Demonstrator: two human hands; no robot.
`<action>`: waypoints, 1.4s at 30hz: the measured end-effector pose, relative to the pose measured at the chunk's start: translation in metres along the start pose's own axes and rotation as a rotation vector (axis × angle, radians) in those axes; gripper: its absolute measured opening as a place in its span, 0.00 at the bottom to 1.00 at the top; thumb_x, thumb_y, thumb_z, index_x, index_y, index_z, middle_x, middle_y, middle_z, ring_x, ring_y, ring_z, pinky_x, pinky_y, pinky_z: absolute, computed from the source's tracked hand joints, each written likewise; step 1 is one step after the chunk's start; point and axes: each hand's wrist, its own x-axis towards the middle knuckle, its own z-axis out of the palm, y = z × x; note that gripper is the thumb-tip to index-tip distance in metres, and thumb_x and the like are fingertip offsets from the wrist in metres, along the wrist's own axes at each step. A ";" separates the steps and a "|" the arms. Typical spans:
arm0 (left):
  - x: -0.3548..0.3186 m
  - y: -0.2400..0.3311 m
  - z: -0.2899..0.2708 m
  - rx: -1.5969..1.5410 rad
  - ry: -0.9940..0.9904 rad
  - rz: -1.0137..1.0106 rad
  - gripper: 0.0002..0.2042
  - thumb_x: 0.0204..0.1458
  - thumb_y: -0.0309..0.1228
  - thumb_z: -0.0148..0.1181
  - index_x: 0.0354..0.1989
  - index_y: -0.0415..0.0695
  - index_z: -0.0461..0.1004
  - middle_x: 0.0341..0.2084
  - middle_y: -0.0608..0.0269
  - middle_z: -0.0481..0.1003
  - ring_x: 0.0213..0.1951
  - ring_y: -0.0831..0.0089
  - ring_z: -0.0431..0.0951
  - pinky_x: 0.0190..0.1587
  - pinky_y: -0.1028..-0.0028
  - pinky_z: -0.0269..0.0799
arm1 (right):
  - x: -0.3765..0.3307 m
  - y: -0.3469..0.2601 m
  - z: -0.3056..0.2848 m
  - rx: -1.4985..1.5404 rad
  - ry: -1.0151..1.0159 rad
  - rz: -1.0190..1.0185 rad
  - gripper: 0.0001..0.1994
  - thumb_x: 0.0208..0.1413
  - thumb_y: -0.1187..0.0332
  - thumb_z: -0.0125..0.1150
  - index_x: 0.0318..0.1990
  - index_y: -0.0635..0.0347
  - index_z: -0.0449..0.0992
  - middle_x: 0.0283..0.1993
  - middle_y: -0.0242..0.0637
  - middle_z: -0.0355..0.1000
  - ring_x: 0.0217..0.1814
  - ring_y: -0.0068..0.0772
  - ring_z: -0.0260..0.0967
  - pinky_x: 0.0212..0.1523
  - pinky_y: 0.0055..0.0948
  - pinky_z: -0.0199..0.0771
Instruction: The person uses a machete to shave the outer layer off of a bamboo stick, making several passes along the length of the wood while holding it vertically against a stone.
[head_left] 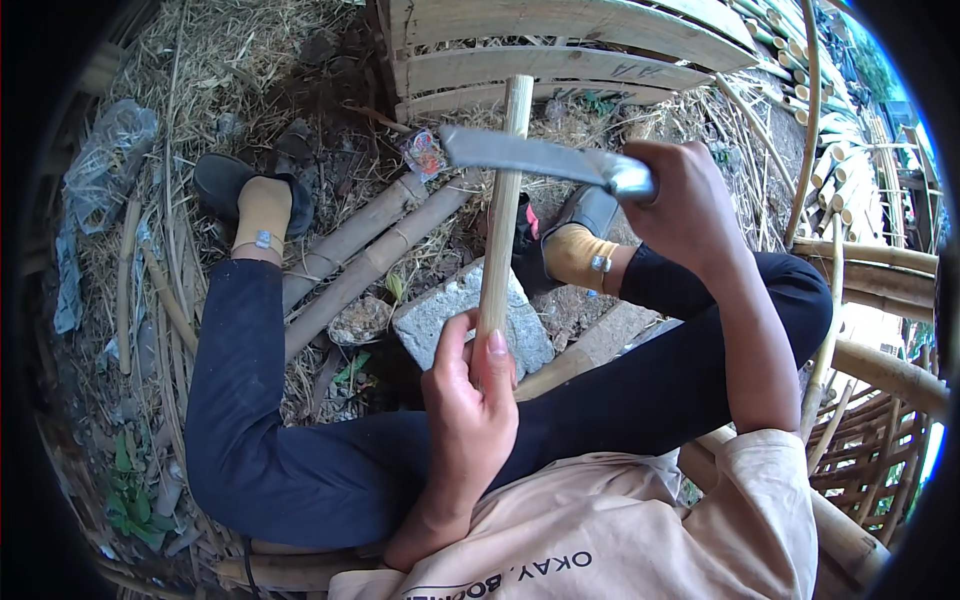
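Clearly, the long, pale, straight stick of wood or bamboo stands nearly upright in the air before the person, its top leaning slightly to the right. The person's left hand has its fingers clamped on the stick's lower end, the thumb laid along the near side. Across the upper part of the stick passes a broad, grey metal knife, its blade a little blurred, pointing left; whether its edge bites into the wood I cannot tell. The right hand has its fingers wrapped together around the knife's handle, which is mostly hidden. Behind the stick's lower half, a rough, grey, angular stone-like block lies on the straw-strewn ground, between the person's bent legs in dark trousers. Just beyond the block's left corner, two thick, brown bamboo poles run slantwise, and near their far ends lies a small, colourful plastic wrapper. Toward the ground's far edge stands a pale wooden crate with slatted sides. Crumpled, clear plastic sheeting lies near the ground's left edge, while cut bamboo lengths are piled toward its far right corner.
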 end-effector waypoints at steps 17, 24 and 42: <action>0.017 0.022 -0.023 -0.164 -0.349 -0.153 0.11 0.70 0.37 0.43 0.43 0.41 0.67 0.19 0.78 0.57 0.18 0.89 0.52 0.20 0.85 0.49 | -0.008 -0.017 -0.008 -0.010 -0.114 -0.048 0.07 0.37 0.69 0.62 0.26 0.60 0.77 0.19 0.46 0.72 0.26 0.51 0.75 0.31 0.44 0.76; 0.011 0.003 -0.004 0.448 -0.008 0.213 0.11 0.67 0.30 0.47 0.32 0.38 0.65 0.13 0.51 0.63 0.14 0.52 0.69 0.19 0.60 0.58 | -0.007 -0.007 0.036 0.044 -0.096 -0.055 0.06 0.35 0.68 0.61 0.22 0.59 0.78 0.18 0.48 0.72 0.23 0.53 0.75 0.31 0.43 0.78; 0.010 -0.007 0.000 0.399 0.026 0.182 0.11 0.66 0.30 0.47 0.30 0.37 0.66 0.12 0.48 0.65 0.18 0.46 0.71 0.22 0.54 0.60 | 0.038 0.022 0.030 -0.159 0.195 -0.029 0.06 0.42 0.66 0.65 0.30 0.53 0.84 0.23 0.45 0.76 0.28 0.50 0.77 0.33 0.41 0.78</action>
